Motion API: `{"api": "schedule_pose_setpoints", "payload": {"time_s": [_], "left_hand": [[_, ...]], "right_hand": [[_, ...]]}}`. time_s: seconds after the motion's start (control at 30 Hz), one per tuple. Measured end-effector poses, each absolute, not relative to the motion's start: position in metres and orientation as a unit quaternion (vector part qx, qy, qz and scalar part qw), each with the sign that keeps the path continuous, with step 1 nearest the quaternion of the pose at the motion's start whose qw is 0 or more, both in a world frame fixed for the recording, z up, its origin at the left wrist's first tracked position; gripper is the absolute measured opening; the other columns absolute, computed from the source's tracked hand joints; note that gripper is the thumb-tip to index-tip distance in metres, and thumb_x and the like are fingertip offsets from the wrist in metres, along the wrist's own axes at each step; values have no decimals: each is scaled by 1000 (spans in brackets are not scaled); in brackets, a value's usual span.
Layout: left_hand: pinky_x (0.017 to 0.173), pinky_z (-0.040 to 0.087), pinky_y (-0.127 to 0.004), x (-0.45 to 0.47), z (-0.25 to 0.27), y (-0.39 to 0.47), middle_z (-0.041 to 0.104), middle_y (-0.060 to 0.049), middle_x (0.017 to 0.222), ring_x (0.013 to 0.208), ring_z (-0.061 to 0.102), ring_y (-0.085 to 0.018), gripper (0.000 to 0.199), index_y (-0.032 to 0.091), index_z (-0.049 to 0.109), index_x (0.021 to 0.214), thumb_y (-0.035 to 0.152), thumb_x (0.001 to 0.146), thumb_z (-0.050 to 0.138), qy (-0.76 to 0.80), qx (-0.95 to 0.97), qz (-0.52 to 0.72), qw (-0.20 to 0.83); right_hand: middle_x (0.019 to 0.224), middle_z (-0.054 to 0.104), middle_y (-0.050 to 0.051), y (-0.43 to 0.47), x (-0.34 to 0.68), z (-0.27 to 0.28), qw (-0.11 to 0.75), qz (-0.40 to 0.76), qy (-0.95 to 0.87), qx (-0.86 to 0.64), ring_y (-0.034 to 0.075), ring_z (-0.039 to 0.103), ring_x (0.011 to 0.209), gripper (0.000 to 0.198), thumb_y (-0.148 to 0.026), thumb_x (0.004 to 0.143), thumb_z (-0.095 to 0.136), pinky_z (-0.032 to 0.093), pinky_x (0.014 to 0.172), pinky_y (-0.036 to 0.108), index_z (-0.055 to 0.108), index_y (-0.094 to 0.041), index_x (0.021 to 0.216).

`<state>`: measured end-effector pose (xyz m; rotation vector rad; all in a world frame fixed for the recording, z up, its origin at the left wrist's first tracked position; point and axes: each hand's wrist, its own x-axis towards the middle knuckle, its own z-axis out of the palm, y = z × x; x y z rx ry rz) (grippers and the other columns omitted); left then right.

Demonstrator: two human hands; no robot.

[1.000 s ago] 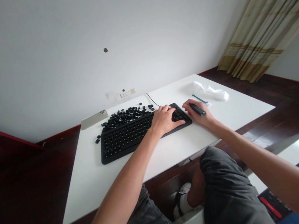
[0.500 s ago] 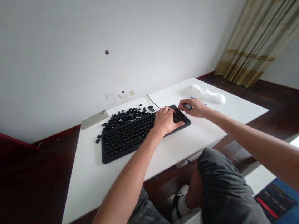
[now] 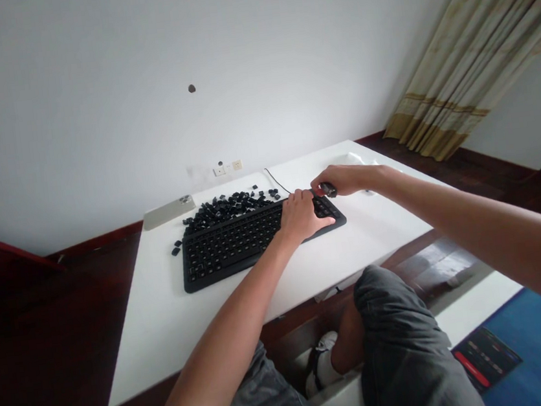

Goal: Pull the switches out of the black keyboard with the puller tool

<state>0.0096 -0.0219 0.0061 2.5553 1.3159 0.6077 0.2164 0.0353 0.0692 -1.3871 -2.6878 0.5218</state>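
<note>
A black keyboard (image 3: 222,251) lies on the white table, most of its keycaps off so that the switch sockets show. My left hand (image 3: 300,214) rests across the keyboard's right part, fingers forward and thumb stretched out to the right. At the far right corner of the keyboard, my right hand (image 3: 339,179) is closed around a small tool with a dark, shiny end (image 3: 328,189). The tool's working tip is hidden behind my fingers. Loose black keycaps (image 3: 225,209) are heaped along the keyboard's back edge.
A phone (image 3: 167,213) lies at the table's (image 3: 152,321) back left. The keyboard cable (image 3: 275,180) runs toward the wall. Behind my right forearm is a crumpled clear plastic bag (image 3: 354,158). A screen with a red bar (image 3: 486,357) is on a blue surface at lower right.
My right hand has shifted left and slightly up, closer to the left hand's fingertips, with the tool still in it. The left hand stays on the keyboard.
</note>
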Motion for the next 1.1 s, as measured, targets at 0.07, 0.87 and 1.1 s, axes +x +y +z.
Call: {"api": "schedule_pose_setpoints", "payload": {"time_s": [0.07, 0.87, 1.1], "left_hand": [[110, 47, -46, 10, 4, -22, 65, -20, 132, 127, 59, -36, 75, 14, 60, 129, 63, 80, 86, 449, 862, 213, 96], [127, 39, -49, 4, 5, -23, 48, -7, 170, 152, 46, -33, 67, 21, 56, 153, 59, 99, 64, 386, 899, 172, 112], [128, 36, -50, 4, 6, -24, 49, -11, 168, 157, 41, -31, 67, 21, 56, 155, 61, 101, 58, 404, 900, 137, 87]], "right_hand": [[65, 69, -3, 32, 214, 70, 39, 158, -879, -447, 15, 57, 57, 18, -12, 74, 64, 37, 56, 32, 71, -29, 76], [98, 76, 10, -64, 208, 20, 157, -36, -842, -514, 21, 61, 68, 40, -43, 107, 44, 29, 59, 33, 68, -20, 129], [99, 75, 8, -73, 198, -4, 331, 77, -786, -517, 22, 66, 80, 21, -38, 101, 55, 46, 74, 33, 68, -23, 109]]}}
